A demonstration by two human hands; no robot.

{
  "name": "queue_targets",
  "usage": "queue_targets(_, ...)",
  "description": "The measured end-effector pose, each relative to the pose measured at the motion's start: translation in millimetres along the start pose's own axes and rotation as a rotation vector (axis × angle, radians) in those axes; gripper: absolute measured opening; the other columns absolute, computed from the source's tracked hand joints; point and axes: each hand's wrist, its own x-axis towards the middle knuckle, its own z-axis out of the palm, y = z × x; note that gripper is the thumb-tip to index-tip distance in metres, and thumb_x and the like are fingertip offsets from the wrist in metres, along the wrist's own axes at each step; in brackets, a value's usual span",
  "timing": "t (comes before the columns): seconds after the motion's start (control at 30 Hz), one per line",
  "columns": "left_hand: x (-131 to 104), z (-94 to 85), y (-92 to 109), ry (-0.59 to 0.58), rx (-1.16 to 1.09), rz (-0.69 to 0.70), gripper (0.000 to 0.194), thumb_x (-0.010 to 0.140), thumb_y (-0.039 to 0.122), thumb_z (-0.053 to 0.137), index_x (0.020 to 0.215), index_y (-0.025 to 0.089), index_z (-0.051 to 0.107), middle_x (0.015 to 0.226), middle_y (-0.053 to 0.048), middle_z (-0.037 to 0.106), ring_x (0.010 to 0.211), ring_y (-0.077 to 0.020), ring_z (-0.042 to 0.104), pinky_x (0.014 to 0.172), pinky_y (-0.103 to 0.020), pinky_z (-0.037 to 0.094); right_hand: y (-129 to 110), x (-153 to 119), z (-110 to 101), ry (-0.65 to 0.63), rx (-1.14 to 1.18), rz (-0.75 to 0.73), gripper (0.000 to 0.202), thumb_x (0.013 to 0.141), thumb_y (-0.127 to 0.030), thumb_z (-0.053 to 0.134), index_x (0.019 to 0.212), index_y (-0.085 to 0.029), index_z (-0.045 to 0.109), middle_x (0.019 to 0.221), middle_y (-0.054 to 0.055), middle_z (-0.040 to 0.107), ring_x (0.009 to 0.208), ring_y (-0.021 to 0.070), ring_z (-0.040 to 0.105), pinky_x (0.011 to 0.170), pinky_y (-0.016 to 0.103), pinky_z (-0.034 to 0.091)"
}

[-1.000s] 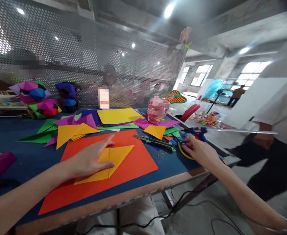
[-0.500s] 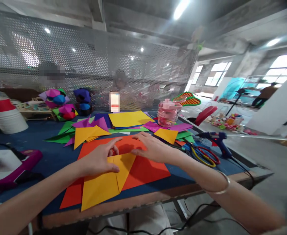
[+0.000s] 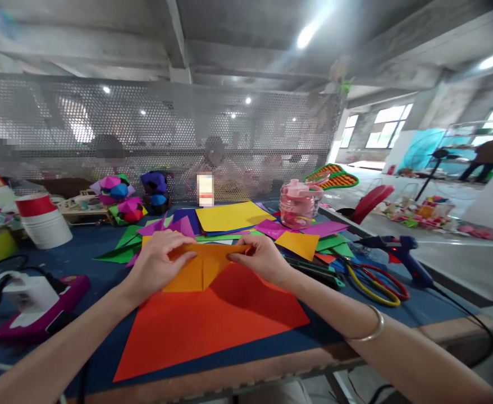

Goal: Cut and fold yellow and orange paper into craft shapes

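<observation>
A folded orange-yellow paper (image 3: 196,272), creased down its middle, is held by its sides between my two hands. My left hand (image 3: 159,258) pinches its left top part, thumb in front. With thumb and fingers closed, my right hand (image 3: 261,258) grips the right corner. Underneath lies a larger red-orange sheet (image 3: 213,331) on the blue tabletop. Beyond my hands are a yellow sheet (image 3: 232,216) on a stack of paper, purple folded pieces (image 3: 181,225) and green folded pieces (image 3: 124,247). Another orange-yellow folded piece (image 3: 299,244) rests past my right hand.
On the right lie scissors with red and yellow handles (image 3: 377,285) and a blue glue gun (image 3: 402,255) with its cord. A pink bottle (image 3: 299,205) stands behind. To the left are paper cups (image 3: 44,221) and a purple power strip (image 3: 40,311). A perforated screen (image 3: 250,134) closes the back.
The orange-yellow paper has been raised and moved away from the table's front edge, its lower corner now off the red-orange sheet's front. My right hand has closed on its right corner.
</observation>
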Motion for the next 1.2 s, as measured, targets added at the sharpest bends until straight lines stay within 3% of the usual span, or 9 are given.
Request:
queue_targets(0.13,2,-3.1,4,0.126,0.066,0.133,0.019,0.097,0.033,0.059,0.086,0.024,0.071,0.086,-0.004,0.076,0.086,-0.0251,0.068,0.085,-0.042,0.048,1,-1,5,0.137,0.083,-0.048,0.033,0.079,-0.047,0.077,0.067,-0.020,0.061,0.068,-0.001,0.061,0.065,0.0138,0.053,0.059,0.025,0.040)
queue_targets(0.23,1,-4.5,8,0.171,0.087,0.203,0.019,0.099,0.027,0.057,0.085,0.024,0.069,0.084,-0.003,0.076,0.084,-0.0231,0.067,0.085,-0.041,0.047,-2,-1,6,0.187,0.107,-0.090,0.038,0.078,-0.050,0.079,0.065,-0.020,0.060,0.067,-0.001,0.060,0.064,0.0137,0.052,0.059,0.026,0.040)
queue_targets(0.43,-2,-3.3,7,0.193,0.125,0.231,0.017,0.101,0.026,0.056,0.087,0.025,0.066,0.086,-0.003,0.075,0.086,-0.0230,0.067,0.087,-0.043,0.047,-3,-3,6,0.215,0.089,-0.174,0.039,0.082,-0.051,0.079,0.064,-0.021,0.061,0.067,-0.001,0.062,0.064,0.0138,0.054,0.060,0.027,0.041)
queue_targets(0.6,-6,-1.5,5,0.192,0.165,0.246,0.014,0.099,0.025,0.056,0.087,0.026,0.065,0.088,-0.003,0.074,0.088,-0.0250,0.066,0.087,-0.044,0.047,-3,-6,2,0.241,0.012,-0.320,0.026,0.090,-0.041,0.073,0.073,-0.022,0.069,0.079,0.004,0.069,0.073,0.0176,0.064,0.066,0.030,0.049)
queue_targets(0.67,-8,-1.3,7,0.160,0.204,0.295,0.006,0.097,0.026,0.061,0.097,0.026,0.067,0.095,-0.004,0.076,0.093,-0.0268,0.067,0.088,-0.045,0.047,-5,-8,0,0.238,-0.046,-0.414,0.019,0.093,-0.035,0.070,0.077,-0.023,0.072,0.086,0.006,0.072,0.080,0.0192,0.066,0.073,0.033,0.051)
queue_targets(0.8,-14,-0.2,14,0.059,0.283,0.439,0.036,0.098,0.021,0.057,0.133,0.029,0.062,0.118,-0.005,0.075,0.105,-0.0281,0.066,0.098,-0.046,0.044,-14,-15,-3,0.172,-0.163,-0.621,0.016,0.095,-0.024,0.066,0.081,-0.027,0.074,0.091,0.004,0.077,0.081,0.0188,0.065,0.080,0.035,0.051)
queue_targets(0.93,-17,2.4,19,0.009,0.333,0.531,0.054,0.100,0.011,0.043,0.150,0.030,0.049,0.128,-0.006,0.073,0.111,-0.0259,0.064,0.104,-0.045,0.037,-20,-20,-2,0.133,-0.236,-0.750,0.019,0.097,-0.019,0.062,0.087,-0.027,0.076,0.093,0.004,0.078,0.084,0.0183,0.065,0.079,0.032,0.053)
queue_targets(1.13,-14,0.9,8,0.114,0.404,0.586,0.060,0.101,0.008,0.041,0.159,0.025,0.040,0.129,-0.008,0.073,0.110,-0.0254,0.062,0.103,-0.044,0.036,-24,-21,-1,0.212,-0.270,-0.889,0.017,0.100,-0.019,0.062,0.110,-0.024,0.076,0.103,0.005,0.078,0.091,0.0161,0.066,0.084,0.030,0.054)
queue_targets(1.2,-13,-1.0,4,0.133,0.414,0.580,0.060,0.101,0.008,0.043,0.159,0.025,0.040,0.131,-0.009,0.072,0.111,-0.0259,0.062,0.103,-0.044,0.036,-26,-21,-1,0.243,-0.266,-0.905,0.015,0.099,-0.018,0.064,0.108,-0.023,0.075,0.101,0.005,0.077,0.090,0.0157,0.065,0.083,0.029,0.053)
